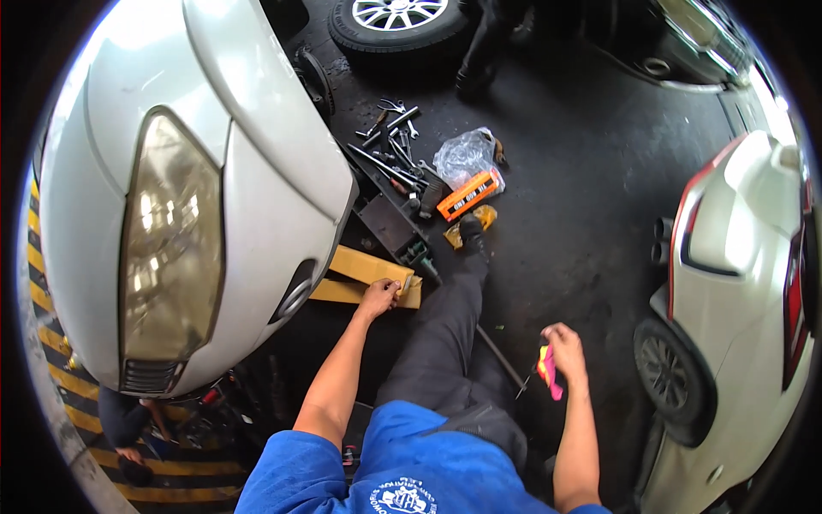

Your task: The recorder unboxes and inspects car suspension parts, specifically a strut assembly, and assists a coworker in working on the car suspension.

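right hand: the right hand (565,347) is closed round a screwdriver (545,374), pink-yellow handle, thin shaft pointing down-left
handling: probably light and stiff, grab it by the fat handle
left hand: the left hand (379,298) rests fingers-down on a yellow cardboard piece (364,278) under the white car (214,188)
farther out: wrenches (390,141) and an orange box (469,194) lie on the dark floor
hard to see: screwdriver tip is too small to make out

White car bumper (257,171), scattered wrenches (390,141), plastic bag (462,154), spare tyre (398,21).
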Demonstrator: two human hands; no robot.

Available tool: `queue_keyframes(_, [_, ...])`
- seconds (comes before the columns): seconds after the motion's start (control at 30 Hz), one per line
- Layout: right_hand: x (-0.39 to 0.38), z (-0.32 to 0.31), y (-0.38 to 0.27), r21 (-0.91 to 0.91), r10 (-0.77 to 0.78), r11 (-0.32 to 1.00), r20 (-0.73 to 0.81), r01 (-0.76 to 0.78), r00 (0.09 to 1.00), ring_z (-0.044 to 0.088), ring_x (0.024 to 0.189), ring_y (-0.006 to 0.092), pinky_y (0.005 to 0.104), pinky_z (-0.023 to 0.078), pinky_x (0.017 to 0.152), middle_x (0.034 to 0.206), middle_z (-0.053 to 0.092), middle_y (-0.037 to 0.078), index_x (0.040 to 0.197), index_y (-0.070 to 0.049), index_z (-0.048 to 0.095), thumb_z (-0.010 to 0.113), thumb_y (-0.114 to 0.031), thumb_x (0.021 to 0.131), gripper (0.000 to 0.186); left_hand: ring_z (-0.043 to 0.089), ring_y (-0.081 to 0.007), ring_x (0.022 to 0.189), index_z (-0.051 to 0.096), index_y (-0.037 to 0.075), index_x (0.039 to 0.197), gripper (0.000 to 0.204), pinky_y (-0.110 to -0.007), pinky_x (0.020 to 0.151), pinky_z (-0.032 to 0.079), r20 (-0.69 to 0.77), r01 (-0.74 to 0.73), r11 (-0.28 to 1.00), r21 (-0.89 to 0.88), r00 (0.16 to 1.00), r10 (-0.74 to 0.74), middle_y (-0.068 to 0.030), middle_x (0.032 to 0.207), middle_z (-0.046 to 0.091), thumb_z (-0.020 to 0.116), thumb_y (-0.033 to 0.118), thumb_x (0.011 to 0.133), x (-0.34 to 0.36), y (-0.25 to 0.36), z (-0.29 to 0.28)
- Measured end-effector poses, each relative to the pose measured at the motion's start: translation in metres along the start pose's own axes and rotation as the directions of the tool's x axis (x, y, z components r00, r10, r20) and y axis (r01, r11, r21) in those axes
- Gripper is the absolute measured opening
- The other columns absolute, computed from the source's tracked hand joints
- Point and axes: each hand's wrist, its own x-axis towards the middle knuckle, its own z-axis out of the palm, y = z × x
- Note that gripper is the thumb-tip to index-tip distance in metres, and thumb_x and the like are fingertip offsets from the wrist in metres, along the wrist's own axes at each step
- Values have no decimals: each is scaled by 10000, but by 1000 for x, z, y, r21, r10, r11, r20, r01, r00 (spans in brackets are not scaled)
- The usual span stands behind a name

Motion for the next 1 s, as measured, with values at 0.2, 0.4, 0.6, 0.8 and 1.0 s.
queue_keyframes(0.2, [95, 14, 26, -102, 175, 982, 218, -156, 960, 671, 822, 213, 315, 499, 770, 869, 691, 147, 1005, 8, 661, 573, -202, 917, 244, 609, -434, 1002, 648, 14, 1064, 390, -462, 869, 482, -119, -145, 940, 310, 975, 190, -240, 1010, 667, 552, 366, 925, 184, -10, -12])
queue_keyframes(0.4, [151, -11, 57, -169, 469, 880, 151, -445, 870, 555, 862, 124, 267, 430, 814, 890, 654, 53, 1002, 8, 666, 564, -181, 931, 226, 559, -437, 1129, 547, 33, 1271, 474, -472, 981, 447, -298, 101, 938, 333, 954, 3, -281, 1180, 600, 556, 346, 916, 377, 5, 12])
queue_keyframes(0.6, [178, -6, 70, -139, 602, 799, 171, -586, 780, 527, 903, 103, 249, 384, 863, 903, 640, 21, 956, 11, 669, 554, -170, 941, 215, 518, -437, 1190, 482, 130, 1381, 518, -453, 1018, 417, -555, 69, 991, 116, 832, 7, -300, 1283, 532, 561, 258, 886, 514, -13, 21])
queue_keyframes(0.8, [202, 30, 49, -98, 661, 745, 246, -660, 709, 530, 932, 101, 247, 365, 897, 910, 642, 21, 965, 3, 671, 545, -176, 948, 220, 536, -386, 1196, 542, 170, 1321, 414, -431, 1008, 425, -562, 127, 985, 120, 826, -38, -231, 1238, 588, 528, 241, 913, 566, -45, 0])
queue_keyframes(1.0, [255, 59, 29, -164, 579, 815, 277, -556, 767, 396, 726, 62, 225, 338, 670, 749, 484, -50, 974, -5, 669, 555, -197, 945, 224, 648, -291, 1001, 627, 83, 1142, 345, -392, 898, 487, -601, 57, 988, 140, 798, 40, -109, 1034, 696, 703, 212, 831, 574, -53, -3])
